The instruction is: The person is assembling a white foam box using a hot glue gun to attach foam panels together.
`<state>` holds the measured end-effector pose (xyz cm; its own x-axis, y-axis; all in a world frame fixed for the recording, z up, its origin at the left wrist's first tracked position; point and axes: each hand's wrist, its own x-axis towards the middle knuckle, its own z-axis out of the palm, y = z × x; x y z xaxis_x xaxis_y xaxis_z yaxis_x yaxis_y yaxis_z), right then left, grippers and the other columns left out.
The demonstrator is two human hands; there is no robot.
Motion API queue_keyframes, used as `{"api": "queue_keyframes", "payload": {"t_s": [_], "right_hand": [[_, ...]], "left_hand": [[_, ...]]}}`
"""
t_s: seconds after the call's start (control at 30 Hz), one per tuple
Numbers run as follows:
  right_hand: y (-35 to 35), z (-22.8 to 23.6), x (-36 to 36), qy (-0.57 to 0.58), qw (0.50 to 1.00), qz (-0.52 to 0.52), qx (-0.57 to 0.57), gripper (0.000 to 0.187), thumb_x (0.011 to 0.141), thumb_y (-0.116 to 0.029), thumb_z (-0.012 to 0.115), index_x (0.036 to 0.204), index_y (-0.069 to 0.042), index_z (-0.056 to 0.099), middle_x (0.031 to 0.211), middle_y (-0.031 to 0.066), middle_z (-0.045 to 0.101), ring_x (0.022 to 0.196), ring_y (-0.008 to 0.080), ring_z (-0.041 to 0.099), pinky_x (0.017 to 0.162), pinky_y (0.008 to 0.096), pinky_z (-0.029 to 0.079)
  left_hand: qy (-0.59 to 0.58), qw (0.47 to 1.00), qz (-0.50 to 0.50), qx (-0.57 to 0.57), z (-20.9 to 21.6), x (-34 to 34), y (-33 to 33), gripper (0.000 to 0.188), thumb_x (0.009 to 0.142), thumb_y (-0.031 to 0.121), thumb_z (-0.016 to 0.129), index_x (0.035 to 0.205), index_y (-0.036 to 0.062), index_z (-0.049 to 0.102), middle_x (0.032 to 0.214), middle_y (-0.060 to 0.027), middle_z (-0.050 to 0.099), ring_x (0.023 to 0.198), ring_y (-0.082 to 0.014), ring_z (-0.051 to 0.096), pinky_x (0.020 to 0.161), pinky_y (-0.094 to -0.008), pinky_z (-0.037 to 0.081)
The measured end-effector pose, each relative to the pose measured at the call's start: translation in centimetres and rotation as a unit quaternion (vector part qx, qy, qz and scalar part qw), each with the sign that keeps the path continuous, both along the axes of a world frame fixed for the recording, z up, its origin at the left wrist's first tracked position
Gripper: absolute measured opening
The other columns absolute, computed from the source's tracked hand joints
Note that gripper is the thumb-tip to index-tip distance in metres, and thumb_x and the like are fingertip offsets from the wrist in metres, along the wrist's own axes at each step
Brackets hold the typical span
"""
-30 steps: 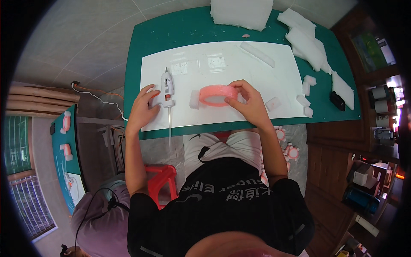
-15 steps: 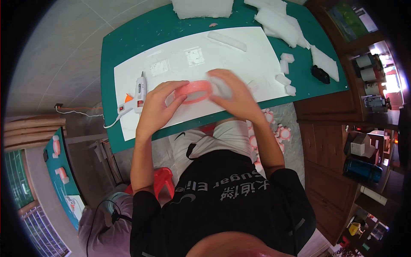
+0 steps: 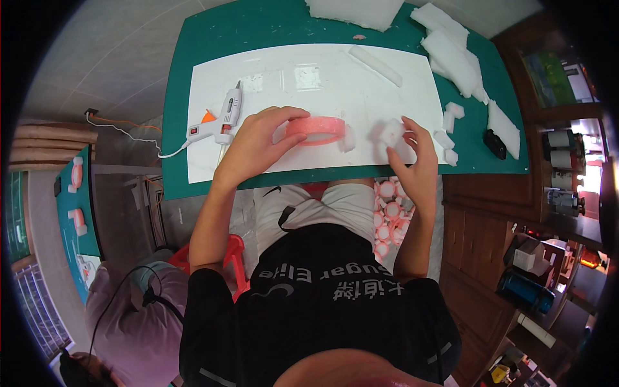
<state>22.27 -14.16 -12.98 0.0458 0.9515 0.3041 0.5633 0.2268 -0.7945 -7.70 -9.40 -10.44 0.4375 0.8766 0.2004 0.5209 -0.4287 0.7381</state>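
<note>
My left hand [image 3: 261,138] is closed on a pink ring [image 3: 316,134], thumb and fingers pinching its left side above the white board [image 3: 258,161]. A small white foam piece [image 3: 349,138] sits against the ring's right side; whether it is fixed there I cannot tell. To the right, my right hand [image 3: 416,151] has its thumb and fingertips around another white foam piece [image 3: 391,133], which looks slightly blurred. A white glue gun [image 3: 225,119] lies left of my left hand, nozzle pointing away.
Small foam blocks [image 3: 450,119] and a black object [image 3: 494,144] lie on the green mat [image 3: 361,174] at right. White foam sheets [image 3: 451,55] are at the back. A foam strip [image 3: 376,64] rests on the board. Several pink-and-white rings [image 3: 392,209] lie on the floor. Someone sits at the lower left.
My right hand has moved away from the ring's right side to the foam piece farther right. My left hand keeps the ring. The whole view has shifted somewhat.
</note>
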Motion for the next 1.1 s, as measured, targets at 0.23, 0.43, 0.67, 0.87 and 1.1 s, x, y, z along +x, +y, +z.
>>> {"api": "queue_keyframes", "payload": {"t_s": [0.23,0.43,0.67,0.87,1.1], "right_hand": [[1.8,2.9,-5.0,-0.040,0.977,0.204,0.052,0.042,0.076,-0.004,0.070,0.118,-0.008,0.068,0.127,0.0128,0.060,0.119,0.0305,0.058,0.099,0.0393,0.048],[1.9,3.0,-5.8,-0.037,0.974,0.221,0.045,0.044,0.077,-0.004,0.068,0.120,-0.011,0.069,0.128,0.0127,0.060,0.116,0.0288,0.059,0.097,0.0377,0.049],[2.0,3.0,-6.3,-0.063,0.973,0.219,0.046,0.046,0.076,-0.003,0.067,0.122,-0.010,0.070,0.129,0.0129,0.061,0.112,0.0278,0.061,0.095,0.0362,0.050],[2.1,3.0,-6.5,-0.093,0.966,0.230,0.069,0.045,0.078,-0.006,0.067,0.123,-0.012,0.069,0.128,0.0137,0.060,0.108,0.0286,0.061,0.092,0.0375,0.052],[1.9,3.0,-6.7,-0.111,0.968,0.207,0.086,0.045,0.077,-0.006,0.067,0.122,-0.012,0.069,0.124,0.0122,0.063,0.104,0.0289,0.062,0.089,0.0378,0.053]], "left_hand": [[-0.006,1.000,-0.010,0.010,-0.3,-0.2,-0.1,0.033,0.085,0.012,0.074,0.115,0.0030,0.067,0.113,-0.0132,0.071,0.105,-0.0300,0.067,0.091,-0.0365,0.051],[-0.028,0.999,-0.034,0.012,-0.4,-0.2,0.2,0.034,0.084,0.011,0.074,0.116,0.0027,0.067,0.115,-0.0137,0.070,0.106,-0.0301,0.066,0.092,-0.0370,0.050],[-0.023,0.999,-0.040,0.014,-0.4,-0.2,0.4,0.035,0.084,0.011,0.074,0.117,0.0030,0.067,0.115,-0.0135,0.070,0.106,-0.0298,0.066,0.092,-0.0368,0.050],[-0.027,0.999,-0.035,0.015,-0.8,-0.1,0.4,0.038,0.084,0.011,0.074,0.120,0.0038,0.066,0.116,-0.0132,0.069,0.107,-0.0291,0.066,0.093,-0.0356,0.050],[-0.041,0.999,-0.027,0.007,-0.5,0.2,0.1,0.043,0.085,0.010,0.072,0.127,0.0064,0.063,0.117,-0.0131,0.069,0.106,-0.0275,0.066,0.092,-0.0340,0.051]]}}
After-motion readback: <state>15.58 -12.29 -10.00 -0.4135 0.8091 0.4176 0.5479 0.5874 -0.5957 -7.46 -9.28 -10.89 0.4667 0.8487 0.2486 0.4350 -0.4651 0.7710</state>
